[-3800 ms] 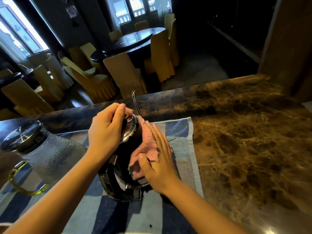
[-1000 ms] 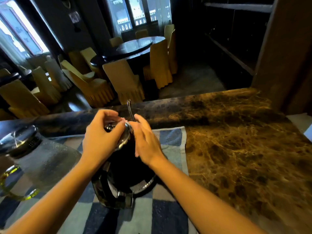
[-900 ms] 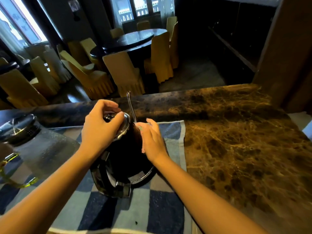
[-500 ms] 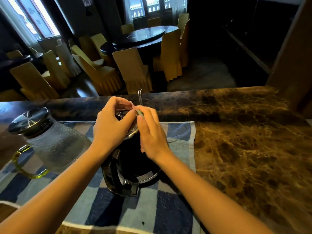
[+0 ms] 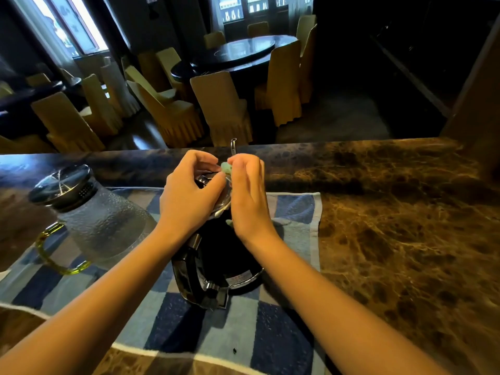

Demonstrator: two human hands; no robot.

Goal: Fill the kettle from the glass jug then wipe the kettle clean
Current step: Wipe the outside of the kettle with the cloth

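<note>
A black kettle with a shiny metal lid stands on a blue checked towel; its thin spout rises behind my hands. My left hand rests curled over the lid. My right hand is closed around a small bunched cloth, pale at the tip, pressed against the kettle's top near the spout base. Most of the cloth is hidden in my palm. A textured glass jug with a dark lid and yellow-green handle stands to the left on the same towel.
The towel lies on a brown marble counter, whose far edge runs just behind the kettle. Beyond the counter are covered chairs and a round dark table. A wooden pillar rises at the right.
The pink cloth was flat on the kettle's side 3.8 s ago; it is now bunched in my right hand at the top by the spout. My left hand stays on the lid.
</note>
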